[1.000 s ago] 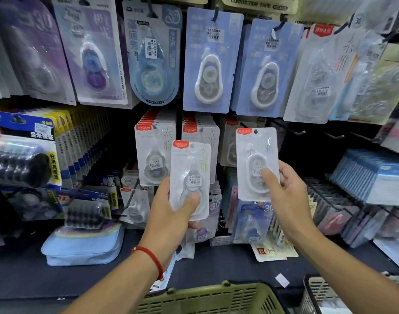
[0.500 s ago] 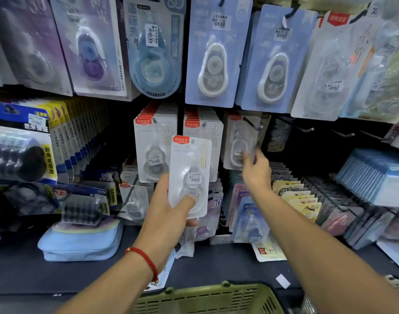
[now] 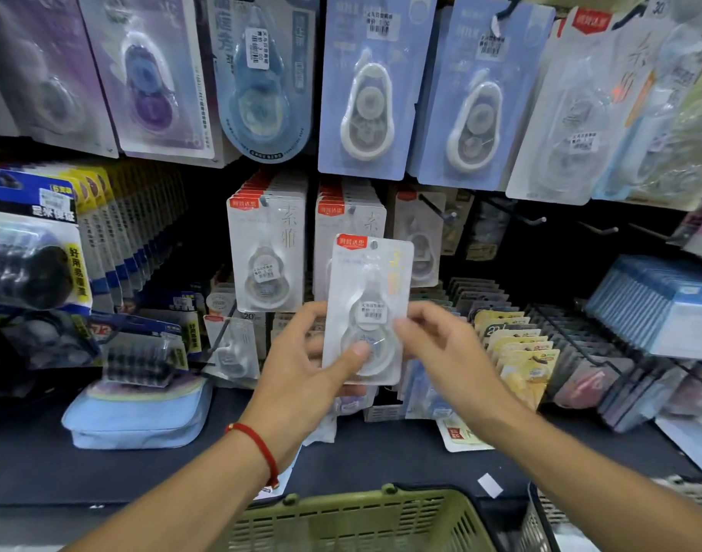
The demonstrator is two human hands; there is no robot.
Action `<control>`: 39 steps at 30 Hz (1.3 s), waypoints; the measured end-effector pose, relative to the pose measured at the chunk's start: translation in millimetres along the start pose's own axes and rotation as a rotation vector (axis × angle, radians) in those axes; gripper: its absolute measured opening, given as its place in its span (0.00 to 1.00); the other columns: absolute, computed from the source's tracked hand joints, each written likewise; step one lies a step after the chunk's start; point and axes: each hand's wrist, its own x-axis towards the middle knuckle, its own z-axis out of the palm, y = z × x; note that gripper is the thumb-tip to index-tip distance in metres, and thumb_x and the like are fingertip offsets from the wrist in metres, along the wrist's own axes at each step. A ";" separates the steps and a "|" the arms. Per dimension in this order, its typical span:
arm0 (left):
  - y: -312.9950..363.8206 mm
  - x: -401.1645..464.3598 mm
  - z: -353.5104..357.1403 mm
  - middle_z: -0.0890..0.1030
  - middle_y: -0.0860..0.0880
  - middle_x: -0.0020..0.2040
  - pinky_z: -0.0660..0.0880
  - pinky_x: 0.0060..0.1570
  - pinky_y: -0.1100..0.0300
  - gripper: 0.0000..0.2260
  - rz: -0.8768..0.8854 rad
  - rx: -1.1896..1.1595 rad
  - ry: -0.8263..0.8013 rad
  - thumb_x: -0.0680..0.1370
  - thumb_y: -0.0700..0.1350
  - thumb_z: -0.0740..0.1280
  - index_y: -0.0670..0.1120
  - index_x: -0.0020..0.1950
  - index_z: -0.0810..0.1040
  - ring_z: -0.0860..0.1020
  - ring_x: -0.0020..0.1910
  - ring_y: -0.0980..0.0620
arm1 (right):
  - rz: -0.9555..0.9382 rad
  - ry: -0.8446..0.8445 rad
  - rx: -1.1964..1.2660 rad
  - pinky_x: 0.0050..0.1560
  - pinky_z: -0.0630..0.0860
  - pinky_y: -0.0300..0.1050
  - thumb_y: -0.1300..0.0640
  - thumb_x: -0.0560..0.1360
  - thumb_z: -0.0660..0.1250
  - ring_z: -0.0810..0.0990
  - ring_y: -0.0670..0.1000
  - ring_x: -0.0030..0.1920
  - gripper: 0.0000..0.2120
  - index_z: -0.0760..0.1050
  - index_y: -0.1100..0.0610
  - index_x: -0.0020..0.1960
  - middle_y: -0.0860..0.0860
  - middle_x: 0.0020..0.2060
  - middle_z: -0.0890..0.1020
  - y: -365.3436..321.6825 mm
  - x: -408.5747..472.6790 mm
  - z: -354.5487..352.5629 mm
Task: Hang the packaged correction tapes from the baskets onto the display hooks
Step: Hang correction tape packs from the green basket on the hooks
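- Your left hand clamps a white correction tape pack, thumb pressed on the clear blister near the bottom and the other fingers behind the card.
- Your right hand sits at the pack's right edge, fingers curled and touching the card; they look loosely closed on it, though blur makes the grip hard to judge.
- You hold the pack upright in front of the display, its red label and small hang hole at the top.
- Behind it hang 2 full rows of matching packs, and to their right a hook with 1 matching pack well back on it, leaving the hook tip bare.
- Further right, more bare hooks stick out of the dark panel.
- Below, the rim of a green basket shows at the frame's bottom edge, with a second basket to its right.
- To hang it well, pinch the card low so the hole stays uncovered, keep the card square to the hook, and line the hole up with the tip before you push.
- Slide it straight back until it meets the pack already there, label facing you.
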 end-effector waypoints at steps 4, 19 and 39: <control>1.0 -5.3 10.9 0.88 0.48 0.52 0.86 0.49 0.46 0.17 -0.015 0.072 -0.126 0.79 0.40 0.74 0.55 0.64 0.77 0.87 0.52 0.46 | 0.011 0.059 0.071 0.51 0.83 0.41 0.55 0.83 0.69 0.87 0.50 0.54 0.08 0.77 0.55 0.61 0.49 0.54 0.88 2.3 -17.0 -8.5; -5.3 23.1 -0.7 0.47 0.54 0.86 0.50 0.83 0.53 0.33 0.391 1.254 -0.083 0.78 0.43 0.68 0.55 0.82 0.62 0.43 0.85 0.52 | -0.047 0.390 -0.106 0.54 0.81 0.48 0.47 0.85 0.64 0.86 0.45 0.53 0.10 0.79 0.44 0.64 0.44 0.52 0.88 11.8 32.5 -43.3; -20.8 36.8 -10.5 0.31 0.51 0.84 0.46 0.83 0.45 0.43 0.382 1.544 -0.127 0.76 0.43 0.70 0.56 0.85 0.48 0.34 0.84 0.49 | -0.258 0.180 -1.308 0.67 0.73 0.64 0.56 0.78 0.64 0.63 0.62 0.79 0.33 0.62 0.54 0.82 0.57 0.82 0.60 61.5 148.8 -24.0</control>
